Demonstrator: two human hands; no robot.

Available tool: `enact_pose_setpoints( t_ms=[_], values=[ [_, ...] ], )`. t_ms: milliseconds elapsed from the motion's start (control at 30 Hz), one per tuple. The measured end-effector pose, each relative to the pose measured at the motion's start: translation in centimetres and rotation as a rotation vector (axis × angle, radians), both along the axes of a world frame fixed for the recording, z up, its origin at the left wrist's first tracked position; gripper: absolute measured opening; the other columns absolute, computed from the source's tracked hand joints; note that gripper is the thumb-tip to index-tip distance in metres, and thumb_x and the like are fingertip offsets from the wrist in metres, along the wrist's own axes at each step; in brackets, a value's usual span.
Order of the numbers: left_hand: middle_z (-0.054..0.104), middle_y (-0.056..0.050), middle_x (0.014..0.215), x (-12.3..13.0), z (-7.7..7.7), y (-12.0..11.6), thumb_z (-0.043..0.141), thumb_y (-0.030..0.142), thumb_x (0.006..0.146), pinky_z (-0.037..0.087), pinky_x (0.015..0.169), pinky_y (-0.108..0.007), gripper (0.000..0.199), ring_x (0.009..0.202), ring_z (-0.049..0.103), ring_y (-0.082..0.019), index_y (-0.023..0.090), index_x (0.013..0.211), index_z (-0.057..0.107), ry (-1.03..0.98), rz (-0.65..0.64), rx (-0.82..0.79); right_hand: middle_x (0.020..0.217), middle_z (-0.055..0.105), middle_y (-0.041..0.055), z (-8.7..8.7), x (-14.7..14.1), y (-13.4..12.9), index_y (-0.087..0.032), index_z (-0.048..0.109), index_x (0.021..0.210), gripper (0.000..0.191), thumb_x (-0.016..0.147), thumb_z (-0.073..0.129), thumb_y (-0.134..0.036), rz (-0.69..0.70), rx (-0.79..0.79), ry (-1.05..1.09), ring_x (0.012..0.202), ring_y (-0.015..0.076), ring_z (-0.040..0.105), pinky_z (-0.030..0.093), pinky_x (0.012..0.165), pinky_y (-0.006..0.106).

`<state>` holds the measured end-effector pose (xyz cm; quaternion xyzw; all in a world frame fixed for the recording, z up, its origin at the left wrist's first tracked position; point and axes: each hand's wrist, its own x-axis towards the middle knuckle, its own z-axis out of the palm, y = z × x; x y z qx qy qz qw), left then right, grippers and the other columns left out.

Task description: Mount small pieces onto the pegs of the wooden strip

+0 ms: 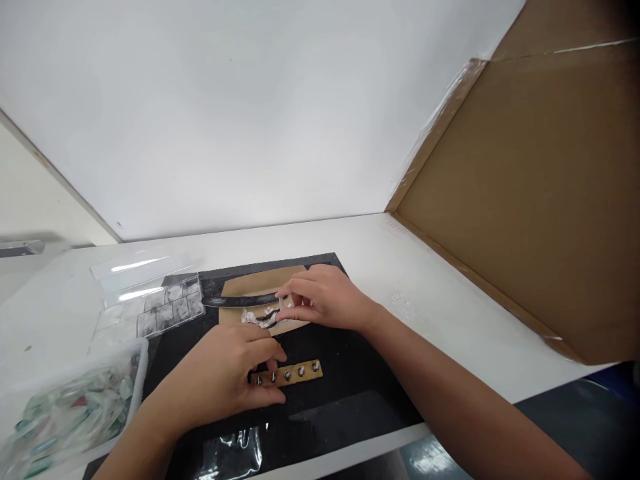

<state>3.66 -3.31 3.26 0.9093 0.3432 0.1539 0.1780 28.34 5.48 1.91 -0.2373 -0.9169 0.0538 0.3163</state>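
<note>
- Left hand resting on the black mat, fingers curled down onto the near end of a small wooden strip; strip pinned flat, seemingly to stop it sliding.
- 5 small metal studs standing in a row along that strip, points up; the leftmost partly under the fingertips.
- Right hand further back on the mat, over a tan sheet; thumb and forefinger pinched together on a small clear piece, too small to identify, other fingers loosely bent.
- Little heap of pale bits lying on the tan sheet just beside the right fingertips, kept within easy reach of the pinch.
- Long dark blade-like tool lying flat across the tan sheet, its right end just under the right hand; whether touched cannot be told.
- Clear compartment box with small white packets at the mat's left edge, lid folded back, contents open to the hands.
- Clear tub of green and white packets at the near left of the white worktop.
- Cardboard panel propped upright on the right, screening that side.
</note>
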Motion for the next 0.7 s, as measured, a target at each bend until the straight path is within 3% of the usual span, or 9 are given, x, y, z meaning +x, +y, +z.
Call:
enact_pose_setpoints(
  t_ms=[67, 133, 267, 433, 533, 700],
  values=[
    [0.072, 0.002, 0.082, 0.0, 0.2, 0.1, 0.081, 0.042, 0.090, 0.043, 0.062, -0.025, 0.022, 0.068, 0.064, -0.014, 0.023, 0.098, 0.073, -0.064, 0.031, 0.101, 0.076, 0.075, -0.0036, 0.0, 0.0, 0.0, -0.019, 0.072, 0.102, 0.038, 0.097, 0.070, -0.057, 0.012, 0.018, 0.022, 0.064, 0.0106, 0.063, 0.040, 0.067, 0.027],
    [0.068, 0.002, 0.075, -0.1, 0.4, 0.2, 0.071, 0.036, 0.098, 0.041, 0.061, -0.025, 0.016, 0.064, 0.060, -0.012, 0.021, 0.092, 0.071, -0.142, 0.117, 0.258, 0.076, 0.075, -0.0033, 0.1, -0.2, -0.1, -0.019, 0.072, 0.100, 0.037, 0.097, 0.072, -0.055, 0.032, 0.036, 0.037, 0.064, 0.0105, 0.063, 0.040, 0.066, 0.026],
    [0.062, 0.004, 0.065, -0.3, 0.8, 0.6, 0.063, 0.024, 0.103, 0.038, 0.058, -0.024, 0.022, 0.056, 0.053, -0.009, 0.018, 0.082, 0.066, -0.273, 0.418, 0.507, 0.078, 0.074, -0.0025, 0.4, -0.6, -0.8, -0.020, 0.073, 0.099, 0.038, 0.096, 0.072, -0.058, 0.083, 0.049, 0.010, 0.067, 0.0115, 0.064, 0.039, 0.064, 0.027],
    [0.062, 0.004, 0.064, -0.3, 0.8, 0.8, 0.065, 0.029, 0.102, 0.039, 0.058, -0.024, 0.023, 0.056, 0.053, -0.010, 0.019, 0.081, 0.068, -0.352, 0.710, 0.563, 0.073, 0.069, -0.0021, 0.7, -1.8, -2.7, -0.021, 0.074, 0.087, 0.046, 0.095, 0.068, -0.066, 0.179, 0.066, -0.071, 0.065, 0.0130, 0.061, 0.037, 0.063, 0.030],
    [0.060, 0.004, 0.063, -0.1, 0.7, 0.9, 0.066, 0.028, 0.101, 0.039, 0.058, -0.026, 0.023, 0.056, 0.051, -0.011, 0.020, 0.079, 0.066, -0.363, 0.728, 0.592, 0.071, 0.067, -0.0018, 0.5, -2.5, -4.0, -0.020, 0.074, 0.084, 0.047, 0.096, 0.067, -0.065, 0.222, 0.083, -0.125, 0.064, 0.0134, 0.057, 0.035, 0.063, 0.031],
    [0.053, 0.004, 0.062, 0.3, 0.8, 1.0, 0.066, 0.020, 0.099, 0.038, 0.059, -0.027, 0.025, 0.057, 0.048, -0.011, 0.019, 0.075, 0.060, -0.385, 0.642, 0.632, 0.070, 0.065, -0.0019, 0.3, -3.1, -5.2, -0.018, 0.069, 0.075, 0.051, 0.094, 0.069, -0.065, 0.233, 0.116, -0.265, 0.063, 0.0137, 0.053, 0.030, 0.063, 0.032]
  ],
)
